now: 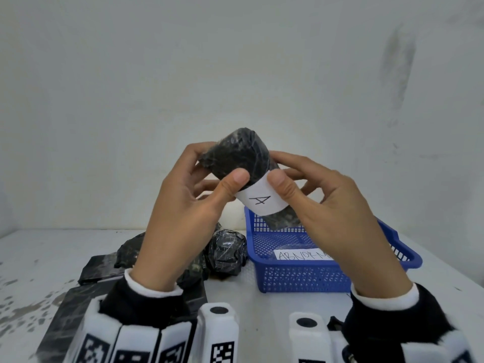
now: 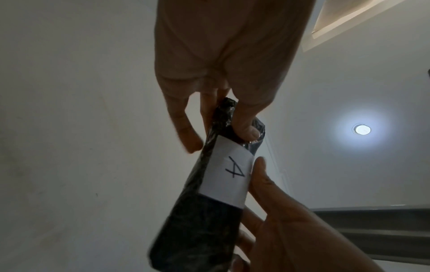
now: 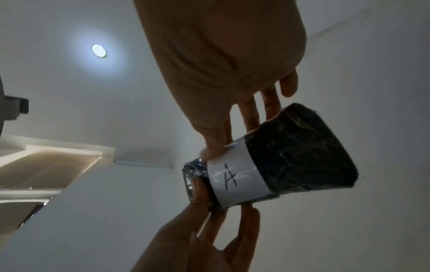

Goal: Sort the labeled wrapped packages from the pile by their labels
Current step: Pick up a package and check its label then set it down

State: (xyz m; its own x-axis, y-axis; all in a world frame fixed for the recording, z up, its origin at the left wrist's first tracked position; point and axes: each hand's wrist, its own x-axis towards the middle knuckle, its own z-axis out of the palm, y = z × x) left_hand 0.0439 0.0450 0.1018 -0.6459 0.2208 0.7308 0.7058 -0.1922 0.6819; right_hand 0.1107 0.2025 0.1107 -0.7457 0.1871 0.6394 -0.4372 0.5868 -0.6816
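Both hands, left hand (image 1: pixel 183 205) and right hand (image 1: pixel 330 205), pinch the black wrapped package (image 1: pixel 243 163) labeled "A", its long axis running eleven-to-five o'clock above the blue basket (image 1: pixel 301 279).

Soft, even light fills the head view, leaving the white wall (image 1: pixel 235 61) pale grey and the table (image 1: pixel 445 258) almost shadowless; wide-angle bending curves its edges. Both wrist views are dim and grainy, backlit by a round ceiling lamp (image 2: pixel 361 129) ringed with a bluish halo, so the hands read as dark silhouettes. Glare streaks the white label (image 3: pixel 237 182), and motion blur softens nearby fingertips.
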